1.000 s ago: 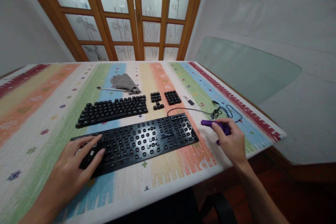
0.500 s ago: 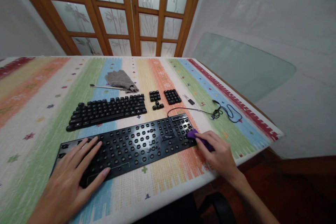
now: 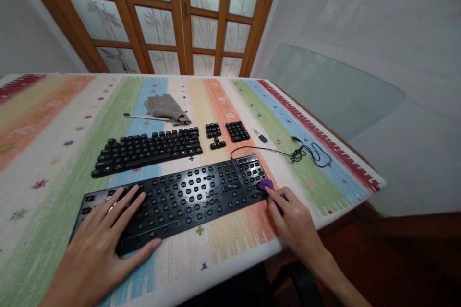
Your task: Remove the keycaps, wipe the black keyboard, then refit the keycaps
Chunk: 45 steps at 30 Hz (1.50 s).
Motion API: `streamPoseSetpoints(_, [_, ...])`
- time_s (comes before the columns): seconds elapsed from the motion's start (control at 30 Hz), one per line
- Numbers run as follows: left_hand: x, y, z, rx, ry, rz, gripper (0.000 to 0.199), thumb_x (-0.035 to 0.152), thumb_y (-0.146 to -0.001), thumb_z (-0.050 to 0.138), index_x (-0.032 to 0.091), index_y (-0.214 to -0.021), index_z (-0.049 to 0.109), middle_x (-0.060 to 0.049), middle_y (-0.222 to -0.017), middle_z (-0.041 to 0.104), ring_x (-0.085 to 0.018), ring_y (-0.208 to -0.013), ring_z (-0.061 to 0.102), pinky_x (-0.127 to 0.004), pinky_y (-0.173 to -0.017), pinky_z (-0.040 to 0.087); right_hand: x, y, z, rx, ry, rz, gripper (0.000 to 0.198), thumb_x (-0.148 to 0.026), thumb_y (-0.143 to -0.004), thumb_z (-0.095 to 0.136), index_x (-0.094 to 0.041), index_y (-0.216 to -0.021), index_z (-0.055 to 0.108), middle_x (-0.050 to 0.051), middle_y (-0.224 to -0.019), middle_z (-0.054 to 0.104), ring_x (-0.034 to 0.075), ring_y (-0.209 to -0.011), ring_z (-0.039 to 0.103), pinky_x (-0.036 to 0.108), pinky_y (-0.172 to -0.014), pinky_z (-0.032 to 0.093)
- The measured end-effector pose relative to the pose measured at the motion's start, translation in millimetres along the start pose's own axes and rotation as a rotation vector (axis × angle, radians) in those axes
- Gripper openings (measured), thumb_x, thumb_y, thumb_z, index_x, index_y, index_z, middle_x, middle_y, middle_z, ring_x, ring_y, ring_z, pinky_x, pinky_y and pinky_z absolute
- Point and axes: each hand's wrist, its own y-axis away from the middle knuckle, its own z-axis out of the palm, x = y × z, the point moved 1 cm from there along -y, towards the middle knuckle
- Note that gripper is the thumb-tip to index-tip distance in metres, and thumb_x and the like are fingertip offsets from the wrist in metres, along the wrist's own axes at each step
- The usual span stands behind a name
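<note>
A black keyboard base (image 3: 187,196) with its keycaps off lies near the table's front edge, its key sockets bare. My left hand (image 3: 104,235) rests with fingers spread flat over its left end, the thumb along the front edge. In my right hand (image 3: 290,216) is a purple cloth (image 3: 265,184), pinched under the fingers and pressed on the right end of the base; part of it is hidden by the hand. Behind the base, the removed keycaps (image 3: 147,151) stand laid out in keyboard order, with the number-pad keycaps (image 3: 236,131) at the right.
A grey cloth (image 3: 167,108) and a thin toothbrush-like stick (image 3: 144,117) lie farther back. A small black-ended tool (image 3: 262,138) sits right of the number-pad caps. The keyboard's cable (image 3: 298,153) is coiled at the right. A dark chair arm (image 3: 300,283) shows below the table edge.
My right hand has turned slightly and shifted left, with the purple cloth moving a little at the base's right end. The left fingers have slid slightly right.
</note>
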Motion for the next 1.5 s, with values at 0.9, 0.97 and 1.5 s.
streamPoseSetpoints(0.9, [5.1, -1.1, -1.7, 0.037, -0.029, 0.013, 0.093, 0.075, -0.080, 0.051, 0.017, -0.150, 0.033, -0.014, -0.152, 0.042, -0.040, -0.139, 0.039, -0.060, -0.114, 0.031, 3.2, -21.8, -16.6, -0.227, 0.515, -0.238, 0.023, -0.017, -0.091, 0.046, -0.020, -0.088, 0.068, 0.006, -0.079, 0.064, 0.018, -0.067, 0.059, 0.029, -0.053, 0.032])
streamPoseSetpoints(0.97, [4.5, -1.3, -1.0, 0.045, -0.034, 0.024, 0.093, 0.075, -0.080, 0.052, 0.016, -0.150, 0.034, -0.014, -0.152, 0.042, -0.040, -0.138, 0.040, -0.059, -0.114, 0.031, 7.3, -29.6, -23.4, -0.295, 0.458, -0.256, 0.025, -0.018, -0.091, 0.045, -0.020, -0.082, 0.069, 0.005, -0.075, 0.062, 0.016, -0.064, 0.057, 0.029, -0.055, 0.033])
streamPoseSetpoints(1.5, [4.0, -1.4, -0.3, 0.079, -0.026, 0.024, 0.096, 0.077, -0.083, 0.045, 0.014, -0.152, 0.025, -0.018, -0.149, 0.045, -0.040, -0.136, 0.043, -0.057, -0.114, 0.032, 4.6, -33.2, -38.3, 0.096, 0.095, -0.108, 0.030, -0.026, -0.094, 0.047, -0.018, -0.107, 0.072, 0.006, -0.081, 0.071, 0.019, -0.069, 0.065, 0.031, -0.066, 0.050])
